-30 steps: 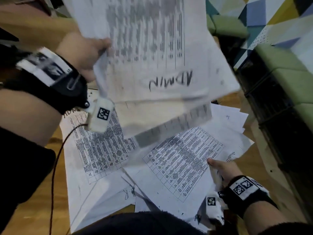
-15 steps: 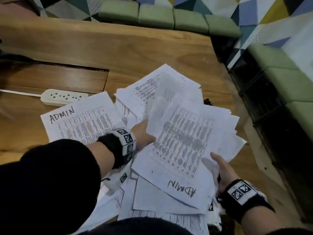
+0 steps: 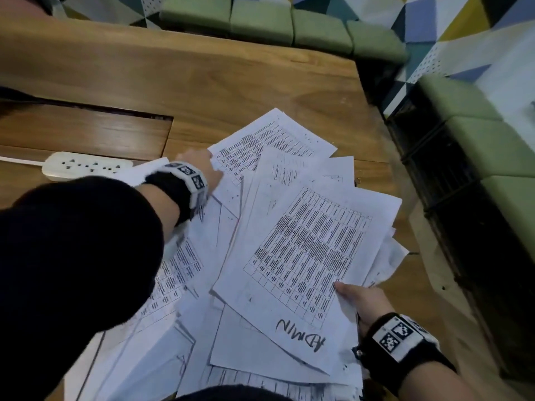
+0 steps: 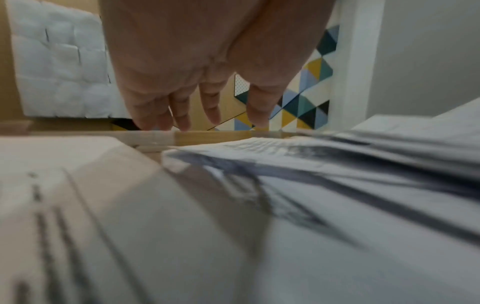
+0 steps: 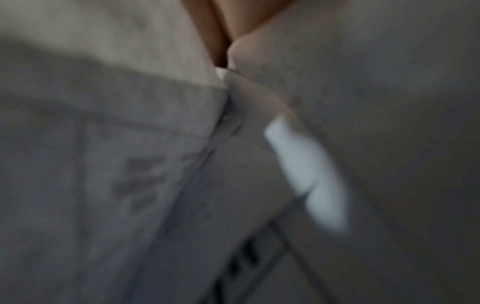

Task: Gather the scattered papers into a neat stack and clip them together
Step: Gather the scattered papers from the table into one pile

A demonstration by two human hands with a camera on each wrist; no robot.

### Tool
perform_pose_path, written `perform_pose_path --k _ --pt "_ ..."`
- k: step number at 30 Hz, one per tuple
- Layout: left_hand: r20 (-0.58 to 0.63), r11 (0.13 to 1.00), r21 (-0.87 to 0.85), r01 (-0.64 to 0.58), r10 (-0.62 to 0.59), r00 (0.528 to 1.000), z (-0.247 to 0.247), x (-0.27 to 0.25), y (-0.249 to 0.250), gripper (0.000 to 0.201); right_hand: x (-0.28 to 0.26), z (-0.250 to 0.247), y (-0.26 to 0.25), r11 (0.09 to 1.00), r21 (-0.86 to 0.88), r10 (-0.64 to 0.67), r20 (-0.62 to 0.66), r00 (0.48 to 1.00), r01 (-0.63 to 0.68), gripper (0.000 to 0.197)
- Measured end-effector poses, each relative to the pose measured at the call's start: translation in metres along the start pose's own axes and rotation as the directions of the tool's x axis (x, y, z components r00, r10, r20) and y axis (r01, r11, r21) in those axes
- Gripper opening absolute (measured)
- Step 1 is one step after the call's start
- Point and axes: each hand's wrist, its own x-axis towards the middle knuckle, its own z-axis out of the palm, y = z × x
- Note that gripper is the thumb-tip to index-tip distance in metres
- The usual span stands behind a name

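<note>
The right hand point(image 3: 363, 302) pinched the top "ADMIN" sheet point(image 3: 301, 273) while the left hand point(image 3: 202, 169), fingers straight, reached over the papers point(image 3: 269, 146) on the bench point(image 3: 202, 82).

A white power strip point(image 3: 86, 166) lies on the wooden table point(image 3: 179, 82), green cushions point(image 3: 260, 21) behind.

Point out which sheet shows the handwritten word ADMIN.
The top sheet held by the right hand: ADMIN is written near its lower edge; no other sheet shows it clearly.

Left hand point(image 3: 202, 166) outstretched, fingers point(image 4: 182, 115) straight
</note>
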Motion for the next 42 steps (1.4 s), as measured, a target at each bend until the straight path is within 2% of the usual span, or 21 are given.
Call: perform_pose_path --k 3,7,9,12,14,16,17,19,22,23,24,26,28,30,32,33,34,36,37,39,42 --pt "0.118 0.992 0.126 0.023 -0.038 0.992 -0.006 0.021 -0.01 0.042 0.0 -0.001 -0.001 1.0 0.007 0.001 0.011 1.0 -0.001 0.021" --pt "0.103 0.992 0.121 0.043 -0.055 0.993 -0.004 0.028 -0.011 0.022 0.002 0.001 0.001 1.0 -0.014 0.026 -0.008 1.0 -0.026 0.033" --pt "0.079 0.998 0.015 0.062 -0.063 0.995 -0.011 0.026 -0.008 0.014 0.001 0.001 0.0 0.999 -0.027 0.041 -0.014 0.999 -0.041 0.036" --pt "0.017 0.969 -0.237 0.074 -0.072 0.997 -0.025 0.014 -0.006 0.023 0.001 0.001 0.002 0.998 -0.032 0.049 -0.019 0.999 -0.05 0.037" --pt "-0.023 0.881 -0.459 0.118 -0.144 0.989 -0.032 0.0 -0.013 0.025 0.0 0.001 0.003 0.998 -0.017 0.055 -0.019 0.998 -0.055 0.038" --pt "0.036 0.744 -0.64 0.192 -0.221 0.975 -0.036 -0.02 -0.029 0.025 0.001 0.001 0.004 0.999 -0.011 0.049 -0.02 0.999 -0.049 0.041" --pt "0.087 0.699 -0.674 0.238 -0.246 0.965 -0.037 -0.033 -0.04 0.029 0.0 0.001 0.003 0.998 -0.017 0.054 -0.018 0.998 -0.054 0.045" --pt "0.163 0.69 -0.654 0.31 -0.271 0.949 -0.037 -0.061 -0.063 0.04 0.001 0.001 0.004 0.999 0.004 0.052 0.003 0.999 -0.052 0.056" --pt "0.242 0.792 -0.489 0.366 -0.28 0.929 -0.029 -0.108 -0.093 0.045 0.003 0.0 0.006 1.0 0.015 0.023 0.016 1.0 -0.023 0.082" --pt "0.269 0.847 -0.382 0.371 -0.282 0.921 -0.023 -0.121 -0.101 0.044 -0.003 0.002 0.002 1.0 -0.006 0.016 0.007 1.0 -0.016 0.081" --pt "0.307 0.887 -0.273 0.372 -0.286 0.908 -0.018 -0.131 -0.108 0.045 -0.013 0.005 -0.004 0.999 -0.044 0.015 -0.005 1.0 -0.016 0.069" --pt "0.359 0.91 -0.132 0.392 -0.325 0.875 -0.007 -0.141 -0.12 0.055 -0.021 0.007 -0.012 0.993 -0.117 0.01 -0.016 1.0 -0.012 0.043" --pt "0.321 0.893 -0.159 0.421 -0.356 0.877 -0.002 -0.144 -0.13 0.071 -0.022 0.007 -0.011 0.993 -0.117 -0.004 -0.027 1.0 0.001 0.037" --pt "0.221 0.812 -0.364 0.456 -0.401 0.889 -0.003 -0.14 -0.131 0.081 -0.026 0.007 -0.01 0.992 -0.124 -0.014 -0.023 1.0 0.011 0.03" --pt "0.147 0.712 -0.534 0.457 -0.454 0.879 -0.003 -0.131 -0.128 0.07 -0.026 0.006 -0.007 0.994 -0.113 0.002 -0.025 1.0 -0.005 0.033" --pt "0.139 0.69 -0.565 0.454 -0.462 0.876 -0.003 -0.125 -0.128 0.06 -0.025 0.005 -0.005 0.994 -0.106 -0.008 -0.029 1.0 0.005 0.042" --pt "0.149 0.706 -0.543 0.454 -0.451 0.88 -0.003 -0.12 -0.127 0.048 -0.016 0.001 0.0 0.993 -0.113 -0.024 -0.037 0.999 0.019 0.064" --pt "0.184 0.807 -0.399 0.436 -0.395 0.9 -0.003 -0.118 -0.126 0.026 0.033 -0.016 0.022 0.991 -0.123 -0.056 -0.028 0.998 0.052 0.115" --pt "0.221 0.854 -0.31 0.418 -0.363 0.905 -0.002 -0.117 -0.127 0.023 0.051 -0.023 0.031 0.991 -0.126 -0.044 -0.004 0.999 0.043 0.125" --pt "0.301 0.919 -0.145 0.366 -0.311 0.902 -0.001 -0.12 -0.13 0.027 0.046 -0.024 0.028 0.993 -0.111 -0.047 0.017 0.999 0.049 0.12" --pt "0.305 0.942 -0.036 0.332 -0.307 0.902 -0.005 -0.13 -0.138 0.026 0.0 -0.005 0.006 0.992 -0.112 -0.053 0.014 0.999 0.054 0.092"
